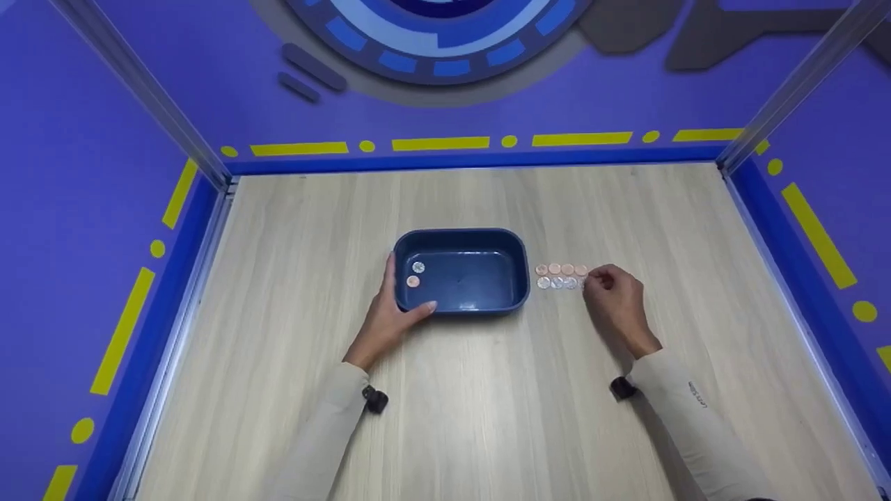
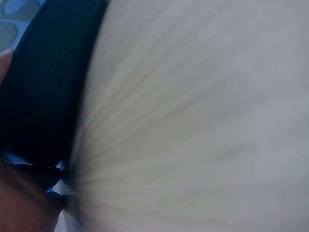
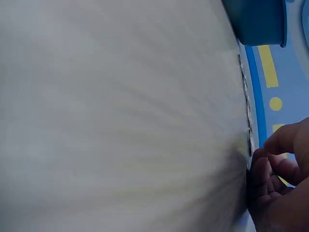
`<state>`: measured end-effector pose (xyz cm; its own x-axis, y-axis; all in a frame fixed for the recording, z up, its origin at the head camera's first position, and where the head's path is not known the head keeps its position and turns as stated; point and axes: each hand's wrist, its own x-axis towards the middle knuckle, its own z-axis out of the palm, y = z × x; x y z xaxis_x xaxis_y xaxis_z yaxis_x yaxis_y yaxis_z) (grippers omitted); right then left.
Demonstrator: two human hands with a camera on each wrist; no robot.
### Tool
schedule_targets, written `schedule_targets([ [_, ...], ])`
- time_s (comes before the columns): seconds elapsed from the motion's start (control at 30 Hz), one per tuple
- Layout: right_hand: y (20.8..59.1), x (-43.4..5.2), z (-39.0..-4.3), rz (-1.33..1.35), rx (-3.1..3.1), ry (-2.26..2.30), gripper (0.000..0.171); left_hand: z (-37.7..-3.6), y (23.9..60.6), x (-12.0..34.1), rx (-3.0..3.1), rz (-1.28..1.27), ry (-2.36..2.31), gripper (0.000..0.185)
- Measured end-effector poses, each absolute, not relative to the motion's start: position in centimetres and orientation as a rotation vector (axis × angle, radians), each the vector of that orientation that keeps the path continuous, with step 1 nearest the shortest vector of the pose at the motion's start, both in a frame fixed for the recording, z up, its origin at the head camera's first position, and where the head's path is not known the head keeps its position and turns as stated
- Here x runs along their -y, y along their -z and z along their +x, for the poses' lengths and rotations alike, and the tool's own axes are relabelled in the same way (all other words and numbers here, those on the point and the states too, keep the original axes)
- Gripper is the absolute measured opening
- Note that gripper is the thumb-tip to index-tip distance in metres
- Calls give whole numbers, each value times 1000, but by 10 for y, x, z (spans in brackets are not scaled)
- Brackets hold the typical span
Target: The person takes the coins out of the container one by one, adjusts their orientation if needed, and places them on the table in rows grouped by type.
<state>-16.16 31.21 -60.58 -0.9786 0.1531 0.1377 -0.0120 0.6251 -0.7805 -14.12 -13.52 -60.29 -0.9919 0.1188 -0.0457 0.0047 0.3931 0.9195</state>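
My left hand [image 1: 391, 321] grips a dark blue rectangular plastic bin [image 1: 515, 296] at its left end, thumb over the front rim and fingers along the outer left wall. Inside the bin, toward the left, lie one silver coin [image 1: 418, 267] and one copper coin [image 1: 413, 281]. To the right of the bin, a row of several copper coins [image 1: 555, 268] lies flat behind a row of several silver coins [image 1: 557, 283]. My right hand [image 1: 616, 306] has curled fingers, with thumb and fingertips at the right-end silver coin, partly covering it.
The pale wood-grain table [image 1: 445, 417] carries the bin and coins. Blue-purple panels [image 1: 445, 118] with yellow marks stand along its back and both sides, joined by metal posts [image 1: 793, 83] at the corners. Each wrist wears a small black camera [image 1: 623, 388].
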Motion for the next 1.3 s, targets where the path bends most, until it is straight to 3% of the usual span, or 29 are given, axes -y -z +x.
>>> schedule_targets([
  [0.5, 551, -263, -190, 69, 2531, -1915, 23, -142, 606, 139, -2538, 121, -1668, 133],
  [0.93, 529, -208, -241, 187, 2608, -2085, 24, -141, 606, 138, -2525, 113, -1687, 132],
  [1.3, 521, -180, -256, 325, 2687, -2086, 21, -141, 602, 135, -2527, 106, -1665, 132],
])
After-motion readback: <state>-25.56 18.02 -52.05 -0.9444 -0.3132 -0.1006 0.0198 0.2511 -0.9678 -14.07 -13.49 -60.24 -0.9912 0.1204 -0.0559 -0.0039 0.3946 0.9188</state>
